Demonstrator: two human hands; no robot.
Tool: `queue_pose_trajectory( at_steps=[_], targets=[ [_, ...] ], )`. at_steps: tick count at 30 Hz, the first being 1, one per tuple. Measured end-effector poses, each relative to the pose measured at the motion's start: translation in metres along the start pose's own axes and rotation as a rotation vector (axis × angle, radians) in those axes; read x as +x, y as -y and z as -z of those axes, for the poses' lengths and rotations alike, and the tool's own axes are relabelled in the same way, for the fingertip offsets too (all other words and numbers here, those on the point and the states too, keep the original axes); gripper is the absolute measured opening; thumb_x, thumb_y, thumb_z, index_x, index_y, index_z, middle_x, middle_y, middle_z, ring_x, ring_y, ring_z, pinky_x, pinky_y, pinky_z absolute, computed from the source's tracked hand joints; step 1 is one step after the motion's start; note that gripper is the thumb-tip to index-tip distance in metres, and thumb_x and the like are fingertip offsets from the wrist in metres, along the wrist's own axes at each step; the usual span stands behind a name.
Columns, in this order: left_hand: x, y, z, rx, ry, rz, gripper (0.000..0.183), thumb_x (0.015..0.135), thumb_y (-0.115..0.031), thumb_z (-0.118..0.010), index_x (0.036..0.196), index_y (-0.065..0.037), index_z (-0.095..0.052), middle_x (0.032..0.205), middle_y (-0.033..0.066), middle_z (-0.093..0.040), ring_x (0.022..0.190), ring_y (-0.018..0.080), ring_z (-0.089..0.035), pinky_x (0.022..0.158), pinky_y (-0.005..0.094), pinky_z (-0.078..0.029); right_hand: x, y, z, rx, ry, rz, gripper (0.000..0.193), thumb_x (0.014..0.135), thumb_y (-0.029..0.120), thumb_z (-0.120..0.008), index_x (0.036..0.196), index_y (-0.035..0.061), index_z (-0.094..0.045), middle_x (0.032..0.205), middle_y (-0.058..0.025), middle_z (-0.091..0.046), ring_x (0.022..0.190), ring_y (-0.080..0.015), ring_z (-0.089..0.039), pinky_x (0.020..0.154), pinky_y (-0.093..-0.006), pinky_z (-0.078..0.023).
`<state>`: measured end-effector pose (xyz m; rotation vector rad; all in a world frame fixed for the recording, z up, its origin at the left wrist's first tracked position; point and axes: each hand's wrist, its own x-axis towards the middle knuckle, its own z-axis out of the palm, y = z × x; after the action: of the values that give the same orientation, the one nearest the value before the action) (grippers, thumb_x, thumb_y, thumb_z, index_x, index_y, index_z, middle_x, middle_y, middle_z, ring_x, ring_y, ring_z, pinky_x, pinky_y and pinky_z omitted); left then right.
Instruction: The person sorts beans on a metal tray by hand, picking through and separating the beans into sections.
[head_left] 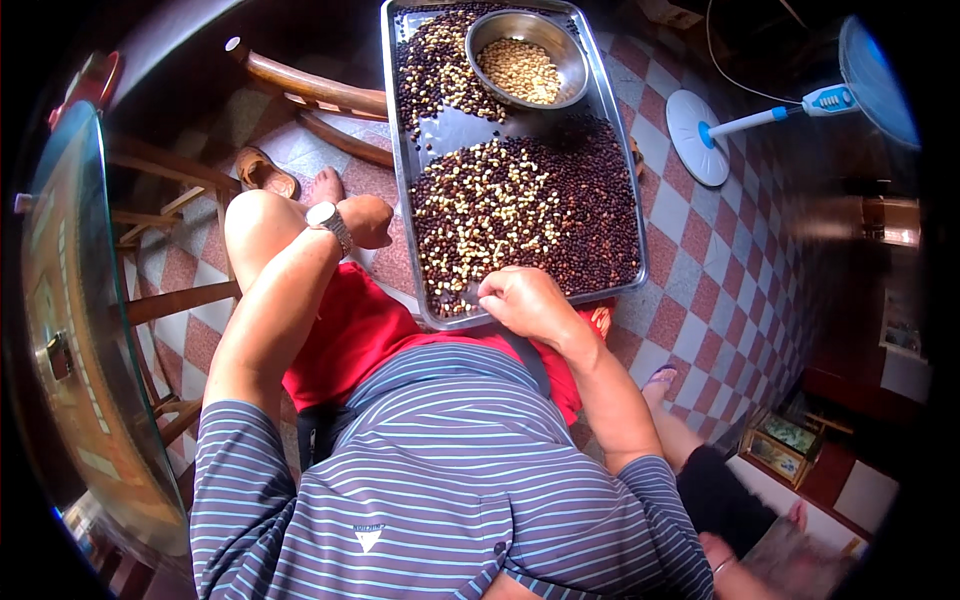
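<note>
A metal tray (405, 205) holds dark, reddish-brown beans (605, 225) and pale cream ones (500, 190), mixed together at its near left. On the far part of the tray stands a round steel bowl (477, 45) with pale beans (520, 70) in it. My right hand (525, 303) is over the tray's near edge, its thumb and fingers pinched together beside the beans; what lies between them is too small to make out. Left of the tray, my left hand (366, 221) is curled closed near my knee, below a wristwatch (325, 216). Its fingers hide whatever may be inside.
A white and blue standing fan (698, 138) is on the checkered floor at right. To the left are a glass-topped table (85, 330) and wooden chair parts (310, 85). Another person's leg and arm (735, 570) show at lower right. A brown slipper (265, 172) lies near my foot.
</note>
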<state>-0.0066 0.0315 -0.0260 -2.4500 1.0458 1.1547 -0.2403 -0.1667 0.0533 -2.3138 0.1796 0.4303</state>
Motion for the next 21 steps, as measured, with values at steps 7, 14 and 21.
queue_pose_trajectory(
  at_steps=[7,14,21],
  targets=[
    [0.000,0.001,-0.003,-0.030,-0.021,0.008,0.029,0.067,-0.058,-0.077,0.082,-0.034,-0.072,0.117,0.0120,-0.053,0.121,0.0349,-0.038,0.106,0.0452,-0.027,0.004,0.002,-0.014,-0.053,0.080,0.069,0.019,0.086,0.021,-0.065,0.093,0.0069,-0.075,0.090,-0.0151,-0.072,0.084,-0.0335,-0.069,0.078,-0.0429,-0.055],
    [-0.001,0.003,-0.002,0.014,-0.072,-0.071,0.026,0.066,-0.056,-0.077,0.081,-0.034,-0.072,0.108,0.0111,-0.057,0.114,0.0355,-0.042,0.103,0.0469,-0.029,0.000,0.001,-0.015,-0.112,0.076,0.130,0.022,0.088,0.029,-0.063,0.090,0.0094,-0.074,0.088,-0.0160,-0.071,0.085,-0.0362,-0.069,0.077,-0.0485,-0.054],
    [0.000,0.002,-0.003,-0.053,-0.047,-0.022,0.029,0.067,-0.054,-0.077,0.085,-0.033,-0.073,0.114,0.0154,-0.052,0.119,0.0373,-0.040,0.106,0.0458,-0.028,0.007,0.002,-0.010,-0.081,0.192,0.145,0.021,0.084,0.029,-0.070,0.088,0.0085,-0.070,0.086,-0.0156,-0.070,0.085,-0.0381,-0.067,0.074,-0.0492,-0.052]
  ],
)
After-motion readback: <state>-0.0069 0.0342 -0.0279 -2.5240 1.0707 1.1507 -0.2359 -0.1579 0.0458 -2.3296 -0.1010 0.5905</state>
